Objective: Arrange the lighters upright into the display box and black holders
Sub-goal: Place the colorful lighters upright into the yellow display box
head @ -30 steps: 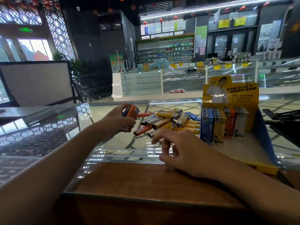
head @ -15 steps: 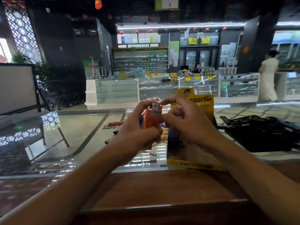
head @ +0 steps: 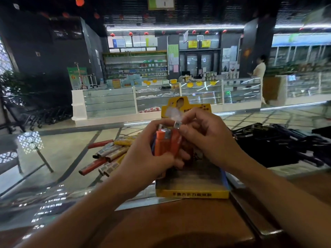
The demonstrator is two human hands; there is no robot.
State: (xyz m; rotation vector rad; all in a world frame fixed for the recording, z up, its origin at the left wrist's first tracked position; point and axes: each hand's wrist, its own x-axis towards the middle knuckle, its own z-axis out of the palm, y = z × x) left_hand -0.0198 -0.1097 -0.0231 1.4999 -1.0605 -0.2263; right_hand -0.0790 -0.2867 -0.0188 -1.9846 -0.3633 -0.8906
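Left hand (head: 143,154) grips a bunch of orange lighters (head: 163,143) upright, right hand (head: 202,138) pinching one's top. Display box (head: 192,193) sits right below, so it's straight down.

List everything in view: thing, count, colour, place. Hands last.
held lighters: a small bunch, orange on the near side, upright in the left hand, above the box
loose lighters: a pile, count unclear, red, yellow and grey, lying flat on the glass left of the box
display box: one, yellow with a blue side, on the counter, mostly behind the hands
black holders: a heap, count unclear, black, on the counter at right
glass counter: one, clear, with a wooden edge nearest the camera
person: one, pale clothes, far right by the shop counters
left hand: grips the held lighters
right hand: fingers pinch a lighter top
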